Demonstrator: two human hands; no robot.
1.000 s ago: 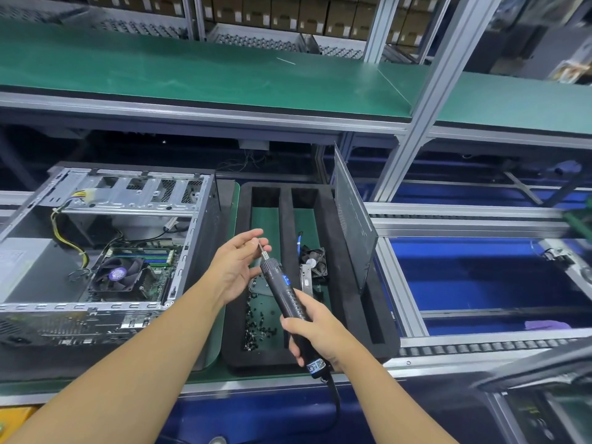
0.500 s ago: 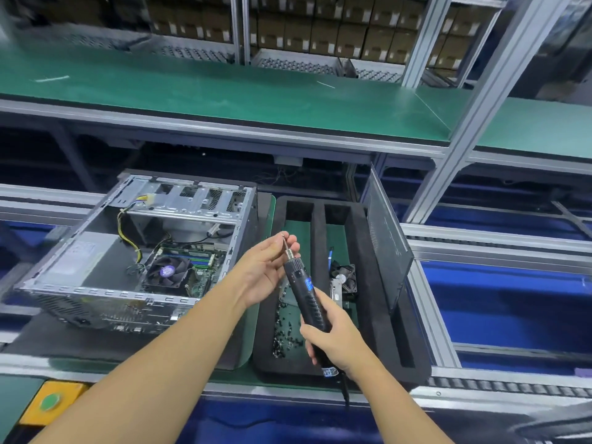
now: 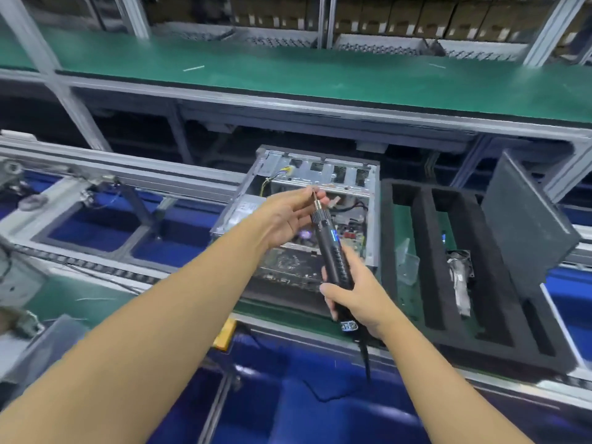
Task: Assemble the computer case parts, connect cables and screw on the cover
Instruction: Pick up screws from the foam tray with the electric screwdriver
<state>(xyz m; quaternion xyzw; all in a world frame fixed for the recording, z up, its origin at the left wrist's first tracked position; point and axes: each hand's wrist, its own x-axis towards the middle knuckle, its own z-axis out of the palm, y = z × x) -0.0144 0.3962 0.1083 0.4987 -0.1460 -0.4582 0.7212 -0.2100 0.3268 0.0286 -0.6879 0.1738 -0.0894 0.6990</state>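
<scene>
The right hand (image 3: 355, 294), at the centre of the frame, is wrapped around the lower barrel of a black electric screwdriver (image 3: 333, 251). The tool is held nearly upright with its bit pointing up and slightly left. Its black cord (image 3: 365, 360) hangs from the butt end below the wrist. The left hand (image 3: 286, 216) reaches in from the lower left, palm up, and its fingertips (image 3: 309, 191) pinch the tip of the bit. The frame is too blurred to tell whether a screw sits between them.

Just behind both hands lies the open computer case (image 3: 320, 169), on its side on the green bench. Its interior faces the camera, and yellow wires (image 3: 272, 179) show near its upper left corner. Touching its right side is a black foam tray (image 3: 388, 238) with long slots. A clear plastic bag (image 3: 407, 261) lies in the left slot and a silvery metal part (image 3: 459, 283) in a slot further right. The dark case side panel (image 3: 525, 238) stands tilted in the right part of the tray, leaning towards the right edge of the frame.

A green-topped shelf (image 3: 320, 75) spans the upper frame, with rows of cardboard boxes (image 3: 384, 14) above it. A yellow block (image 3: 226, 333) sits at the bench edge below the left forearm.
</scene>
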